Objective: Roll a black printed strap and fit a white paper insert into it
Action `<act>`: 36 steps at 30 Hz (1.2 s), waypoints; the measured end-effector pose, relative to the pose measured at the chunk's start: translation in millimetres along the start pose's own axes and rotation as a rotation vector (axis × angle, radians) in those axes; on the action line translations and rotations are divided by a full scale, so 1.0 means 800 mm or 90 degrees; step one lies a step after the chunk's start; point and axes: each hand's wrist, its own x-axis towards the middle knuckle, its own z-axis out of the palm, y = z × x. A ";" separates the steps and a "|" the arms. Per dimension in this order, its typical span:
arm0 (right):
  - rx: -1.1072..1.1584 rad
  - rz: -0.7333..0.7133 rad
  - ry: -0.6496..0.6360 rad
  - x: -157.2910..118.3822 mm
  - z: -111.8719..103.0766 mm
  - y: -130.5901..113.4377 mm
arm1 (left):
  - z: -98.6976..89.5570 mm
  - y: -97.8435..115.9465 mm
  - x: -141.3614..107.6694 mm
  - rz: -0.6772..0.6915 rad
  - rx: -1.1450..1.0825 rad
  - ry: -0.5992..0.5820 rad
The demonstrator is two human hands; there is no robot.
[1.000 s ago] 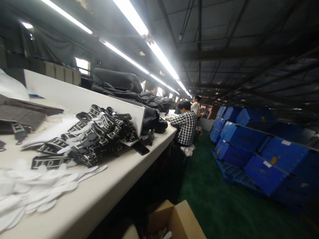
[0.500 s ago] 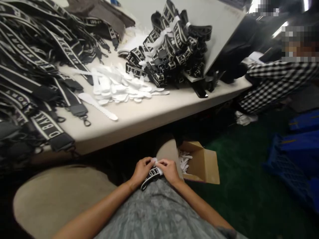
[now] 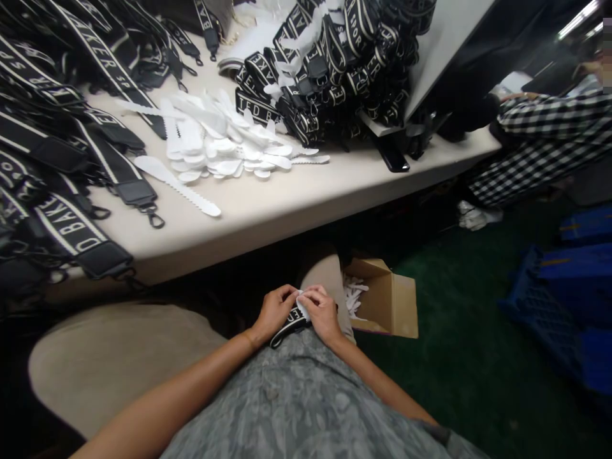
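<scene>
Close to my lap, my left hand and my right hand are closed, fingertips pinching a white serrated strip between them. The strip lies around a folded black strap with pale lettering and edging; whether its ends are fastened is hidden by my fingers. On the table, loose white serrated strips form a heap, with a single strip apart from it. Bundled black straps, bound with white strips, are piled behind the heap. Long loose straps with metal clips cover the left side.
An opened cardboard box holding white strips stands right of my knee. A black phone-like object lies near the edge of the table. Blue plastic crates stand at right. A person in a checkered sleeve sits beyond.
My view has shifted slightly. My fingers have changed position on the white strip, with my right fingertips now drawn over it and more of its serrated edge showing.
</scene>
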 end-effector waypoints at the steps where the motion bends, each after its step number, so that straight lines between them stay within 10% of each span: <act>1: -0.005 0.005 0.019 0.000 0.002 -0.002 | 0.000 -0.001 0.000 0.001 0.005 0.002; 12: 0.079 0.224 -0.084 -0.021 -0.005 0.019 | 0.000 -0.006 -0.007 0.021 0.078 -0.056; 36: -0.029 0.176 -0.035 -0.027 0.000 0.014 | -0.004 -0.001 -0.022 0.199 0.219 -0.120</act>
